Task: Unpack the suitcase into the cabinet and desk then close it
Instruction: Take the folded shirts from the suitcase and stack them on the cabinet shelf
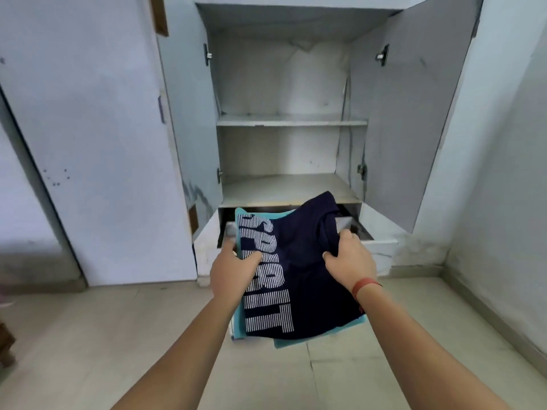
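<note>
This is a room in somebody's home, a bedroom by the look of it. A built-in cabinet (291,123) is sunk into the pale, scuffed painted wall (503,143). Its left door (189,119) and right door (414,128) stand wide on small metal hinges (382,56). Inside are plain, stained shelves, and at the foot a white drawer (381,250) is pulled out. Folded clothes are held just above that drawer: a navy T-shirt (302,261) with striped white lettering on top of a teal garment (240,324). Underfoot is a pale tiled floor (88,335), with a low skirting (414,272) along the wall.
</note>
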